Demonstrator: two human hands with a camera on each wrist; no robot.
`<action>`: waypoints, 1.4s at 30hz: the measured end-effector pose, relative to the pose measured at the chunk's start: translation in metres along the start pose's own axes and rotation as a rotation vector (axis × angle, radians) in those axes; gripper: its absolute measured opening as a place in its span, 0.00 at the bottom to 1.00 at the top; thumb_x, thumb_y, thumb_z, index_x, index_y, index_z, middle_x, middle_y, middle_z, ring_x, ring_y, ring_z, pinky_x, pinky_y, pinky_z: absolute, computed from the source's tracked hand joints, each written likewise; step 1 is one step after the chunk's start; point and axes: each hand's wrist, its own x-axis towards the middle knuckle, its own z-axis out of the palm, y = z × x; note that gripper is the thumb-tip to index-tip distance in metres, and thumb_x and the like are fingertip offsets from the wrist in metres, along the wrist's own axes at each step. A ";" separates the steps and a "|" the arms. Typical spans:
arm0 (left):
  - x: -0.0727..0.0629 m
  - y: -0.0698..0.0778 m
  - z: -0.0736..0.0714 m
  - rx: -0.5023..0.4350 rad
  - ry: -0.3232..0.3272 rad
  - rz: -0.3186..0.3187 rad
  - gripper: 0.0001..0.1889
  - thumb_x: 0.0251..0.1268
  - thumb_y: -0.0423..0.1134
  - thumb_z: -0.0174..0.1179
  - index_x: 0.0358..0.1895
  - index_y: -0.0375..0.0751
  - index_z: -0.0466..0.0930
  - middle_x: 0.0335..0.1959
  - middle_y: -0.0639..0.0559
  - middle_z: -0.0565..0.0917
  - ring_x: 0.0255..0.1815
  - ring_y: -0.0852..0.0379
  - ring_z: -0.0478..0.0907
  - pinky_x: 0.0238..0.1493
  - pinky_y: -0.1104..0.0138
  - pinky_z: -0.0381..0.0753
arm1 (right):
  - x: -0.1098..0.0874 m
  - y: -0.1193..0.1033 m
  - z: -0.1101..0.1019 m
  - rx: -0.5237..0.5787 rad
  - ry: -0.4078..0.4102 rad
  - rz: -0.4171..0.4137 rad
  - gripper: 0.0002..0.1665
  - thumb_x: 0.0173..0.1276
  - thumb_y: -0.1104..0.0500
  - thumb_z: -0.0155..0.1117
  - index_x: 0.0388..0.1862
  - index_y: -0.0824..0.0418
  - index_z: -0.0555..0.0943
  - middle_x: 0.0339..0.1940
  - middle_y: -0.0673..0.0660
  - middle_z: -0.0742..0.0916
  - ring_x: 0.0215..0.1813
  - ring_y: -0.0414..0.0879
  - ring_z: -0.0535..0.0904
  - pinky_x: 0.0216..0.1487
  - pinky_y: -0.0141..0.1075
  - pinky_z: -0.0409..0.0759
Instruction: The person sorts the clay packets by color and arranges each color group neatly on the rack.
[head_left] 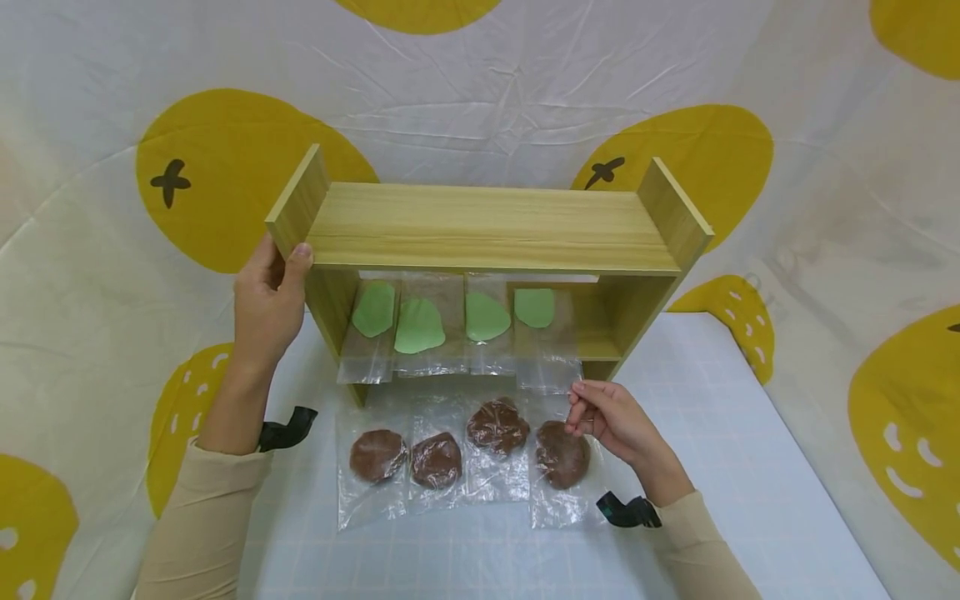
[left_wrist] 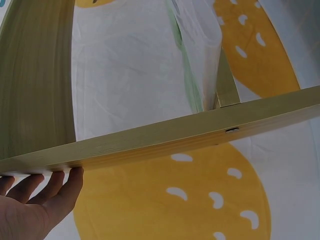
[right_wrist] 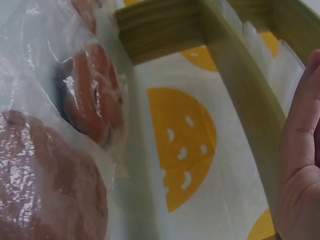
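My left hand (head_left: pixel 270 304) grips the left side panel of a small wooden shelf (head_left: pixel 487 225), thumb on the front edge; in the left wrist view its fingertips press against the panel's outer face. Several clear plastic bags with flat light-green pieces stand in a row on the shelf's lower level, their ends over its front edge. At the rightmost of these, a clear bag (head_left: pixel 550 367) with a green piece (head_left: pixel 534 308), my right hand (head_left: pixel 611 421) pinches the lower right corner between thumb and fingertips. The right wrist view shows part of that hand at its right edge.
In front of the shelf lie several clear bags with round brown lumps, the rightmost lump (head_left: pixel 562 456) just under my right fingers. A pale checked cloth (head_left: pixel 720 467) covers the table. Behind hangs a white curtain (head_left: pixel 510 108) with yellow shapes.
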 end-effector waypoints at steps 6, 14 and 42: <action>0.000 -0.001 0.001 0.007 -0.001 0.008 0.21 0.77 0.47 0.54 0.68 0.49 0.75 0.58 0.47 0.81 0.51 0.56 0.77 0.52 0.64 0.79 | 0.008 -0.004 -0.003 0.026 0.050 0.002 0.22 0.84 0.63 0.39 0.36 0.64 0.81 0.27 0.55 0.88 0.32 0.45 0.86 0.34 0.33 0.84; 0.000 0.000 0.000 0.018 0.002 0.009 0.21 0.77 0.47 0.54 0.69 0.50 0.74 0.60 0.47 0.80 0.52 0.55 0.77 0.56 0.59 0.79 | 0.017 -0.007 -0.001 0.052 0.113 0.029 0.23 0.84 0.60 0.41 0.34 0.61 0.83 0.26 0.53 0.88 0.30 0.44 0.86 0.33 0.32 0.84; -0.001 0.001 0.000 0.015 0.005 0.009 0.21 0.76 0.47 0.54 0.69 0.49 0.74 0.59 0.47 0.81 0.51 0.56 0.77 0.54 0.62 0.79 | 0.017 -0.010 -0.002 0.042 0.175 0.064 0.21 0.84 0.55 0.45 0.38 0.61 0.84 0.28 0.54 0.87 0.30 0.45 0.85 0.32 0.32 0.83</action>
